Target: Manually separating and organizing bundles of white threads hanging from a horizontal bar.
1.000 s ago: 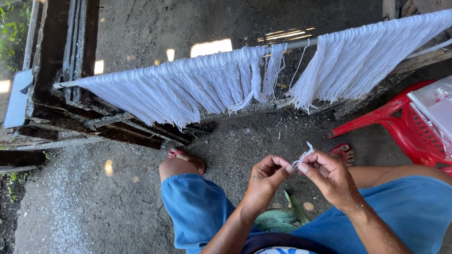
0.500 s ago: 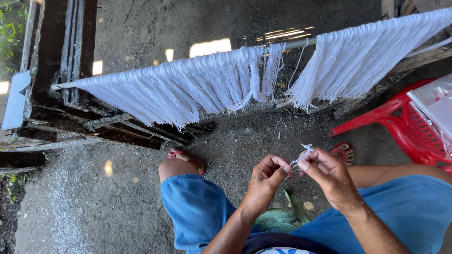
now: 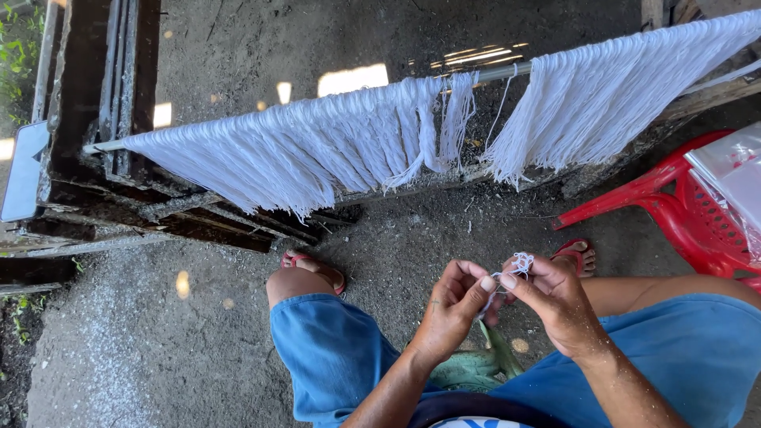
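My left hand (image 3: 454, 307) and my right hand (image 3: 555, 299) meet over my lap, both pinching a small bunch of white thread (image 3: 519, 264) between thumb and fingers. The loose curly end of the thread sticks up above my right fingertips. In front of me a long row of white thread bundles (image 3: 333, 150) hangs from a horizontal rod (image 3: 495, 73), split by a gap into a left group and a right group (image 3: 610, 99). I sit in blue shorts (image 3: 325, 357) with my feet in red sandals (image 3: 313, 265) on the ground.
A red plastic chair (image 3: 682, 214) with a clear plastic bag (image 3: 733, 174) on it stands at the right. A dark wooden frame (image 3: 103, 119) lies at the left, on grey dirt ground. Green leaf-like material (image 3: 476, 368) lies between my knees.
My hands have stayed together over my lap, the fingers shifting slightly on the white thread. The view has barely moved.
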